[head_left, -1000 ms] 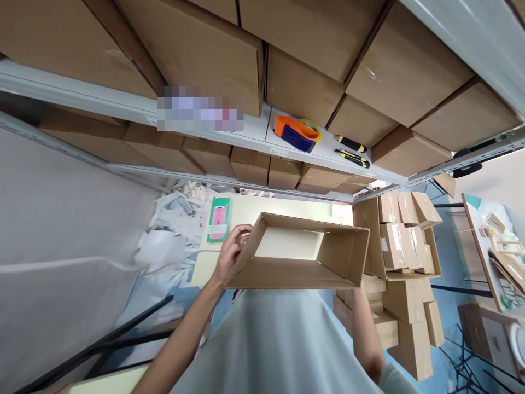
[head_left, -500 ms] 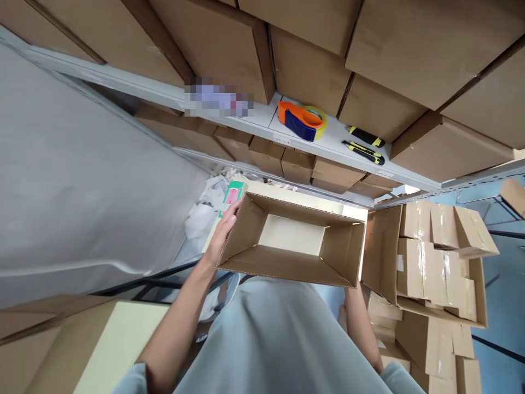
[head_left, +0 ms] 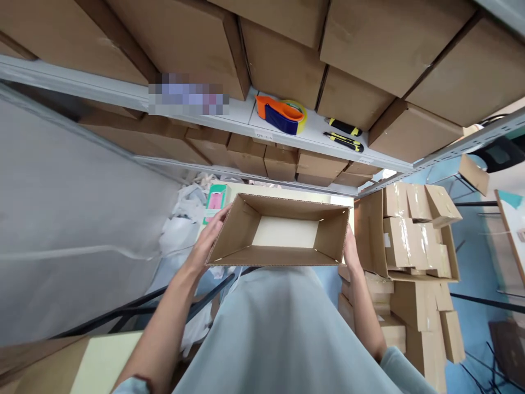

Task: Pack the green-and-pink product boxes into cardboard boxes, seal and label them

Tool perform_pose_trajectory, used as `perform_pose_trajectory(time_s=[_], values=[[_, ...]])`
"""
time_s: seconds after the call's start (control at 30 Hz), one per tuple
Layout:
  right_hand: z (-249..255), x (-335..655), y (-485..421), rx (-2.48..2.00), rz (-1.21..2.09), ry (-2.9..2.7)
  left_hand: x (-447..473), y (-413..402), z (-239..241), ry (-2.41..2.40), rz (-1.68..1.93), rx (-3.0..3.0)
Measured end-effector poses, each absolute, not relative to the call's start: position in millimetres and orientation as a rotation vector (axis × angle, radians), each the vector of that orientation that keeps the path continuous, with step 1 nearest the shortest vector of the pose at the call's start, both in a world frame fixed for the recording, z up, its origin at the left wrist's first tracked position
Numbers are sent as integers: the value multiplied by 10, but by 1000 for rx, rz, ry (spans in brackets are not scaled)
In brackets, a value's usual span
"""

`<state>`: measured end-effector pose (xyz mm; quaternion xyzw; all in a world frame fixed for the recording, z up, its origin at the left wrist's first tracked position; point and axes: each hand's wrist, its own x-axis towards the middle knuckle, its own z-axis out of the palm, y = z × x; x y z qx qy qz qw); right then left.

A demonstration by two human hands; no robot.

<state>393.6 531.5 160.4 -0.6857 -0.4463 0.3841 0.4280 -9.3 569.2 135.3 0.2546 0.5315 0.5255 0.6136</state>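
Observation:
A brown cardboard box (head_left: 270, 256) is held between my two hands over the cream tabletop, its open side facing up. Pale cream shows through its bottom, the same tone as the tabletop, so it looks open below. My left hand (head_left: 208, 239) grips the left wall, fingers along the outside. On the opposite end, my right hand (head_left: 350, 249) presses against the right wall, with its fingertips partly hidden behind the cardboard. Left of the box, close to my left fingers, lies a green package with a pink item (head_left: 215, 202).
A grey shelf (head_left: 241, 114) ahead carries large cartons, an orange and blue tape dispenser (head_left: 281, 115) and two yellow-black utility knives (head_left: 344, 141). Stacked taped boxes (head_left: 404, 241) fill a bigger carton at right. White crumpled material (head_left: 180, 232) lies at left, beside a grey sheet (head_left: 74, 202).
The view has swung right, so the shelf and stacked boxes appear further left. The cardboard box has levelled out, and my right hand now shows on its right wall.

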Motion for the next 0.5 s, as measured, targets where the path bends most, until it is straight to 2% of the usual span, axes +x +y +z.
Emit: perform_pose_trajectory(time_s=[0.13, 0.5], values=[[1857, 3962, 5203, -1705, 1158, -1235, -150, 5631, 1272, 1142, 987, 836], [1937, 3733, 5272, -1740, 1159, -1314, 117, 5778, 1098, 1213, 850, 1163]])
